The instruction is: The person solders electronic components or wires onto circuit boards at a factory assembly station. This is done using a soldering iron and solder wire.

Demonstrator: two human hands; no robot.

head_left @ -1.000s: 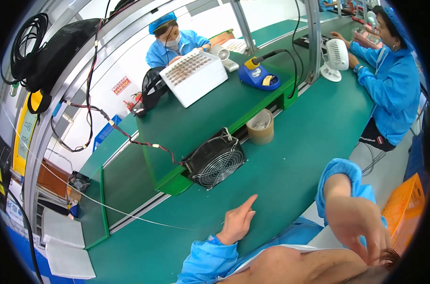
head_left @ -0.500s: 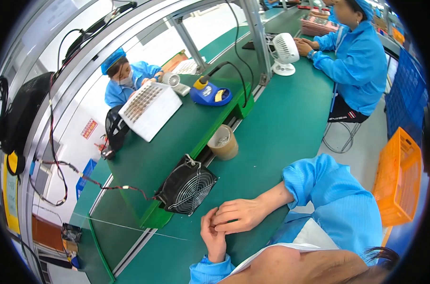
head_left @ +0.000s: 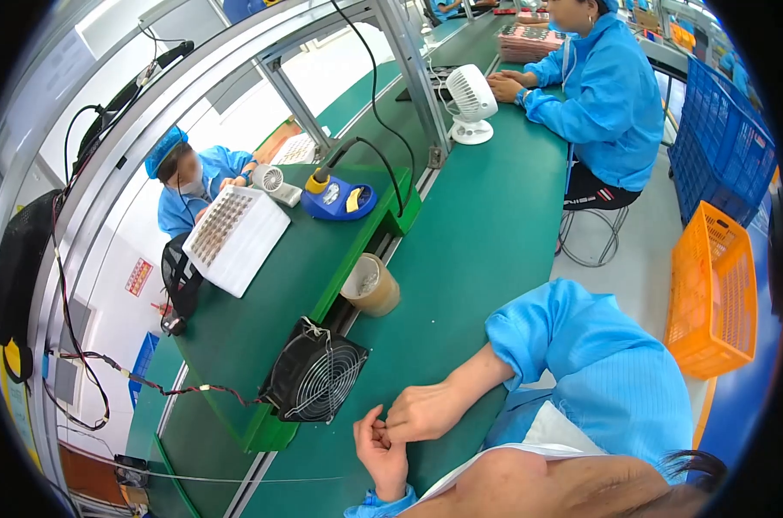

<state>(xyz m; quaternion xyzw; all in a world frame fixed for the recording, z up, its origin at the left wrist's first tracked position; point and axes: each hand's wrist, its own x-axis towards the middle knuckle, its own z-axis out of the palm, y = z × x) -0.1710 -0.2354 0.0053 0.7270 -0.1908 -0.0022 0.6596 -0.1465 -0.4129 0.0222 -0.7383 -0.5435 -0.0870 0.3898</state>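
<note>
My left hand (head_left: 380, 449) is raised palm inward over the green worktable (head_left: 460, 233), its fingers loosely bent and apart. From the right, my right hand (head_left: 427, 412) meets it, with fingers curled in around part of the left hand. I see no object in either hand; the inside of the right hand is hidden. A black fan (head_left: 315, 373) with a wire guard stands just beyond my hands, at the edge of a green shelf. Farther off sits a tan round tub (head_left: 372, 287) with small contents I cannot make out.
A blue soldering-iron stand (head_left: 339, 198) and a white tray of small parts (head_left: 240, 240) occupy the raised shelf. Across it, one person (head_left: 188, 181) works; another (head_left: 594, 95) sits at the right beside a white fan (head_left: 471, 104). Orange (head_left: 710, 298) and blue crates (head_left: 719, 138) stand at right.
The whole view has shifted, so the bench things appear farther left. My right hand's fingers have drawn in from lying stretched over my left hand, whose fingers now show more.
</note>
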